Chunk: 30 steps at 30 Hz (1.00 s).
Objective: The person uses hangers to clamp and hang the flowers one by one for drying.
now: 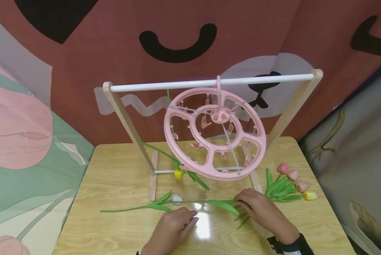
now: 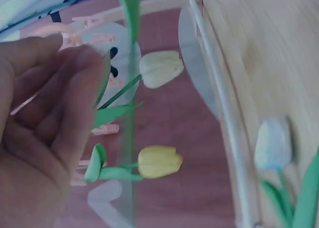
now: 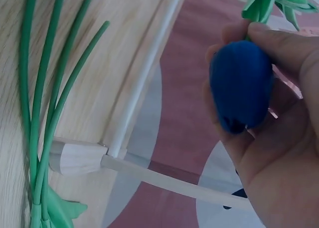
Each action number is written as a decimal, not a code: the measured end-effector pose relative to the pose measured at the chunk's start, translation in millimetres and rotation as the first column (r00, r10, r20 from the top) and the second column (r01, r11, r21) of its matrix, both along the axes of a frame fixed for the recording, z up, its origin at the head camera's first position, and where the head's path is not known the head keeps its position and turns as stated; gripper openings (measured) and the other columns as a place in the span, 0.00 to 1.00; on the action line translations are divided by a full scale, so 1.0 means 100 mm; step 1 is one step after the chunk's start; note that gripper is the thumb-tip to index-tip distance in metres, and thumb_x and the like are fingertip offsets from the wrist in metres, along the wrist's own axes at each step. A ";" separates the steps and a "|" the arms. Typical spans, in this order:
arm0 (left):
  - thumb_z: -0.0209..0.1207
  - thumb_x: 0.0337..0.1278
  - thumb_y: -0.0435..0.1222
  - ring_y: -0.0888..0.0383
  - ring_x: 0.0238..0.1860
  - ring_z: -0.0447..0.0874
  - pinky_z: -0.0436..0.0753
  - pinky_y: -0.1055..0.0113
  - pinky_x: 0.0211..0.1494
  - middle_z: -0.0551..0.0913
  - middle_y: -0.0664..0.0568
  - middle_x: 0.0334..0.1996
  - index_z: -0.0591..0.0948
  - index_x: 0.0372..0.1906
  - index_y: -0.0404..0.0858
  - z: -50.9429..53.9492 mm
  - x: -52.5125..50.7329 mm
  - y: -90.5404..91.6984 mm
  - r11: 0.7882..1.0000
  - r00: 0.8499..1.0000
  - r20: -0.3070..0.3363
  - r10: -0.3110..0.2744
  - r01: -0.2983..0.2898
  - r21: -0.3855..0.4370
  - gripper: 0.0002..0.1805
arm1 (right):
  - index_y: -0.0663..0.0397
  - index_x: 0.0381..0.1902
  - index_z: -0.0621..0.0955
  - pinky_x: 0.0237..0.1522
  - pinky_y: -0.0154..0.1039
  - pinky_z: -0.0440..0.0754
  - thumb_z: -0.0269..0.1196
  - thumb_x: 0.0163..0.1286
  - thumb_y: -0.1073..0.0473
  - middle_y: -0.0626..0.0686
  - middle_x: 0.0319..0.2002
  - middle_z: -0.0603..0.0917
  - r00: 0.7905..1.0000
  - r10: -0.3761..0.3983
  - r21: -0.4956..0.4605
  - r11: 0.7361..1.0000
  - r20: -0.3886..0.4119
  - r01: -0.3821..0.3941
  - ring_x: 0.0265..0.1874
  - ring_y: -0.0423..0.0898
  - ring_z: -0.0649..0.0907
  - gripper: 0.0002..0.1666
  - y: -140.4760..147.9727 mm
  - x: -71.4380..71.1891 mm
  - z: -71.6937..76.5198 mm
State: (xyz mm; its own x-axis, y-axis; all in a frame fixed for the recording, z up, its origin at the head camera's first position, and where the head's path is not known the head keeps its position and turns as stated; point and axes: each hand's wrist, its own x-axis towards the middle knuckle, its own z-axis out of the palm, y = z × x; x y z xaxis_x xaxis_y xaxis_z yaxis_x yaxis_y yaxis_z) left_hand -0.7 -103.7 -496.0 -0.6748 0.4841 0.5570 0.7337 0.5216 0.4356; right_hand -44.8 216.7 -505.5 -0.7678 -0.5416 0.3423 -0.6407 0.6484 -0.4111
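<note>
My right hand (image 1: 263,212) pinches an artificial tulip by its stem, just beneath the blue flower head (image 3: 241,83). The head hides behind the hand in the head view, while the long green stem (image 1: 126,210) and leaves (image 1: 223,205) stretch leftward above the table. Near the middle of that stem, on its front side, my left hand (image 1: 174,228) has loosely bent fingers and holds nothing visible. Behind both hands, a round pink clip hanger (image 1: 215,173) hangs tilted from a white rod (image 1: 165,85). A yellow tulip (image 1: 178,173) hangs upside down at its left side.
Wooden posts (image 1: 130,127) and feet carry the rod. A white tulip (image 1: 177,199) lies on the wooden table (image 1: 114,170), partly behind the stem. Several pink and yellow tulips (image 1: 283,168) lie bunched at the right. A printed curtain (image 1: 114,53) backs the table.
</note>
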 end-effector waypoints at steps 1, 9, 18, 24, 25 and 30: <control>0.67 0.67 0.35 0.70 0.29 0.86 0.82 0.87 0.35 0.89 0.57 0.32 0.89 0.41 0.37 0.00 0.01 0.01 1.000 0.998 0.060 -0.018 0.018 0.000 0.06 | 0.40 0.37 0.86 0.36 0.26 0.83 0.75 0.60 0.66 0.36 0.35 0.84 1.000 0.002 -0.028 1.000 0.005 -0.002 0.36 0.33 0.82 0.14 0.00 0.00 0.01; 0.64 0.69 0.35 0.54 0.47 0.91 0.89 0.74 0.48 0.88 0.41 0.54 0.82 0.59 0.34 -0.16 -0.10 0.19 0.958 0.837 0.531 -0.132 -0.030 0.286 0.18 | 0.39 0.46 0.84 0.31 0.19 0.77 0.71 0.63 0.72 0.40 0.36 0.85 0.983 0.148 -0.272 0.956 0.107 -0.115 0.31 0.29 0.80 0.22 -0.10 0.04 0.11; 0.60 0.68 0.24 0.54 0.58 0.87 0.87 0.57 0.60 0.82 0.29 0.59 0.72 0.67 0.20 -0.18 -0.16 0.49 0.603 0.665 0.542 -0.515 -0.168 0.780 0.25 | 0.40 0.48 0.84 0.32 0.25 0.83 0.67 0.69 0.70 0.40 0.39 0.86 0.953 0.221 -0.331 0.933 0.206 -0.144 0.32 0.28 0.81 0.18 -0.23 0.01 0.14; 0.57 0.67 0.19 0.54 0.56 0.88 0.86 0.59 0.63 0.87 0.37 0.54 0.71 0.59 0.12 -0.21 -0.20 0.57 0.466 0.677 0.457 -0.577 -0.187 0.865 0.19 | 0.43 0.47 0.85 0.31 0.27 0.84 0.66 0.71 0.70 0.42 0.37 0.86 0.940 0.258 -0.345 0.923 0.225 -0.170 0.31 0.29 0.80 0.15 -0.31 -0.02 0.14; 0.57 0.67 0.20 0.54 0.55 0.89 0.87 0.61 0.62 0.88 0.39 0.52 0.72 0.57 0.12 -0.21 -0.21 0.57 0.464 0.687 0.456 -0.566 -0.192 0.865 0.17 | 0.43 0.47 0.85 0.31 0.27 0.84 0.65 0.71 0.69 0.42 0.36 0.86 0.939 0.258 -0.341 0.924 0.227 -0.172 0.31 0.29 0.80 0.15 -0.32 -0.02 0.14; 0.59 0.66 0.21 0.57 0.46 0.91 0.90 0.64 0.53 0.89 0.46 0.47 0.77 0.48 0.14 -0.19 -0.26 0.57 0.490 0.716 0.508 -0.478 -0.262 0.831 0.11 | 0.43 0.49 0.83 0.37 0.34 0.88 0.68 0.68 0.70 0.42 0.42 0.85 0.974 0.152 -0.286 0.953 0.168 -0.099 0.38 0.34 0.83 0.18 -0.33 -0.05 0.15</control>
State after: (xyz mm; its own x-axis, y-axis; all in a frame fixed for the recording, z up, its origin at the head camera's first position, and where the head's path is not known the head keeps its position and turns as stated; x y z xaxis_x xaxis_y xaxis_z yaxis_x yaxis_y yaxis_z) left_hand -27.1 -46.2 -515.4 -0.9706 0.1539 0.1853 0.1073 -0.4126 0.9046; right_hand -50.0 183.2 -490.4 -0.7639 -0.5428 0.3489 -0.6045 0.4129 -0.6813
